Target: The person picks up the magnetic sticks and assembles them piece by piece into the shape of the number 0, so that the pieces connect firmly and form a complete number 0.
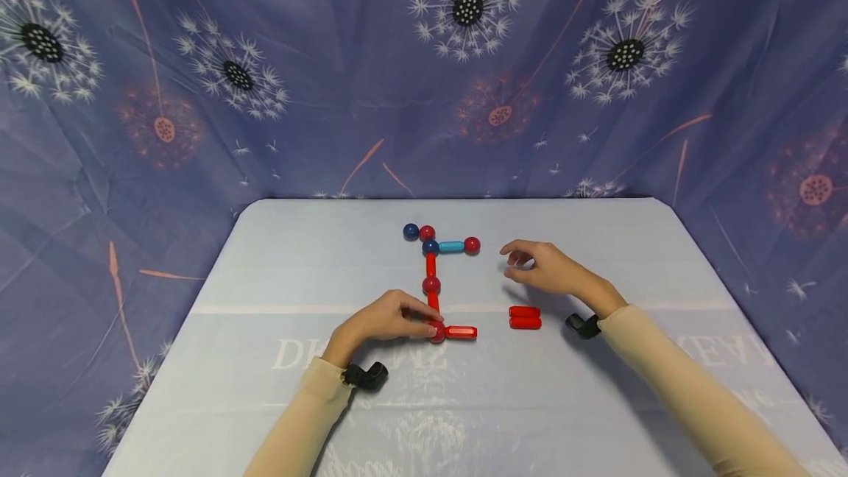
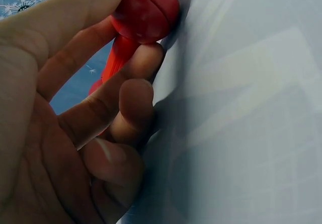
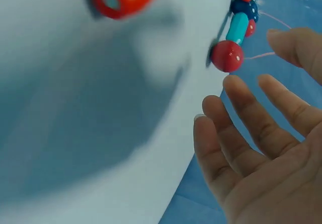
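Note:
My left hand (image 1: 387, 316) pinches a red ball (image 2: 148, 12) between thumb and fingers, at the near end of a chain of balls and rods on the table. A red rod (image 1: 461, 332) sticks out rightward from that ball. Away from me, the chain runs through a red rod, a red ball (image 1: 431, 285) and another red rod (image 1: 430, 265) to a blue ball (image 1: 430, 247). From there a light blue rod (image 1: 452, 246) leads right to a red ball (image 3: 227, 56). My right hand (image 1: 546, 268) hovers right of that ball, fingers loosely bent, holding nothing.
Two loose red rods (image 1: 525, 323) lie side by side in front of my right hand. At the chain's far end sit a dark blue ball (image 1: 411, 232) and a red ball (image 1: 427, 232). A dandelion-patterned cloth (image 1: 371, 94) hangs behind the white table (image 1: 298, 241).

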